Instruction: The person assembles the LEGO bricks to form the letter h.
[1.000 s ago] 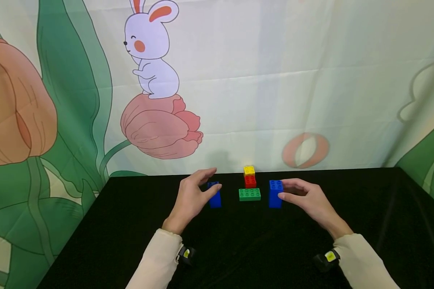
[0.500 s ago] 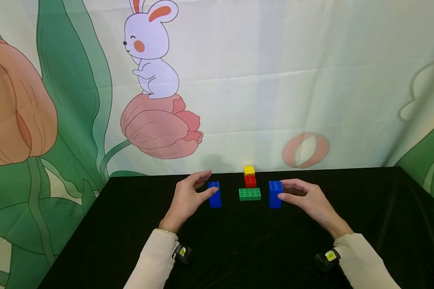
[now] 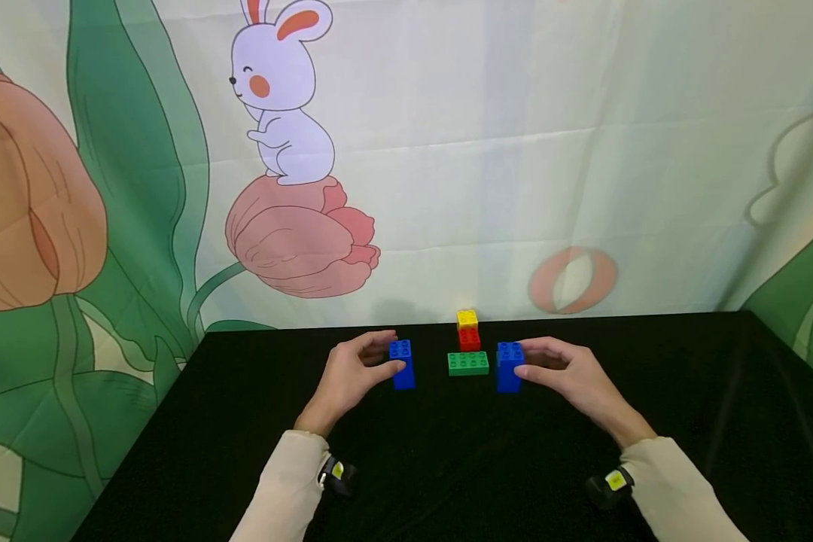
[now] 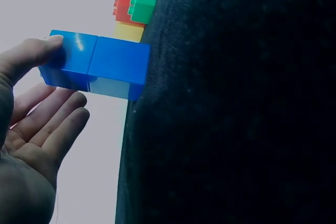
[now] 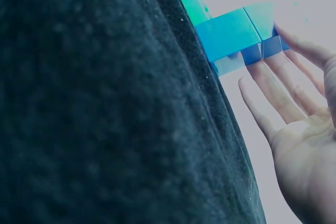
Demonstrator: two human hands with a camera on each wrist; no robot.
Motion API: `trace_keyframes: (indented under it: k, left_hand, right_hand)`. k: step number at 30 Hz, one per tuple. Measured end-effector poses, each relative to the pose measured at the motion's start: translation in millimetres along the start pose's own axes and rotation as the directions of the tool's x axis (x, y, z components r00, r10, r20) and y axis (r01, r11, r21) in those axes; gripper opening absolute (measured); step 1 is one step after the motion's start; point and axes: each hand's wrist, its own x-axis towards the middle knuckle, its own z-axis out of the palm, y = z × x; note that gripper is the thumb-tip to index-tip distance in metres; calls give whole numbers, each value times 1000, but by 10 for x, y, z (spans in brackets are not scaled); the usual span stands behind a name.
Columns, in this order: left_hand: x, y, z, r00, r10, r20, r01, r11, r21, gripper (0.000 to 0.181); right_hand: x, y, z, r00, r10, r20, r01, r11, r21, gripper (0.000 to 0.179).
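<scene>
Two upright stacks of blue toy building blocks stand on the black table. My left hand is at the left blue stack, thumb on its front, fingers behind. In the left wrist view the thumb lies on the upper block of that stack; the index fingertip is hidden. My right hand pinches the right blue stack near its top, from the right. The right wrist view shows its thumb on the upper block, other fingers extended behind. Between the stacks lies a green block.
Behind the green block are a red block and a yellow block. The black cloth-covered table ends at a patterned fabric backdrop just behind them.
My left hand has drawn back slightly left, and its fingers have lowered and closed in on the left stack. My right hand has shifted the right stack slightly left, toward the green block.
</scene>
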Motion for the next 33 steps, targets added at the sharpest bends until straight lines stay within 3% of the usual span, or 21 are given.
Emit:
trace_keyframes:
  k: [11,33]
  left_hand:
    - [5,-81,7,1000,-11,15,12,1000,-24,46]
    - [1,-32,29,1000,3,-5,-3,1000,-6,42]
  right_hand:
    - [9,-9,35,1000,-11,10,11,1000,-2,58]
    - [12,1,91,999,-24,30,24,1000,1,56]
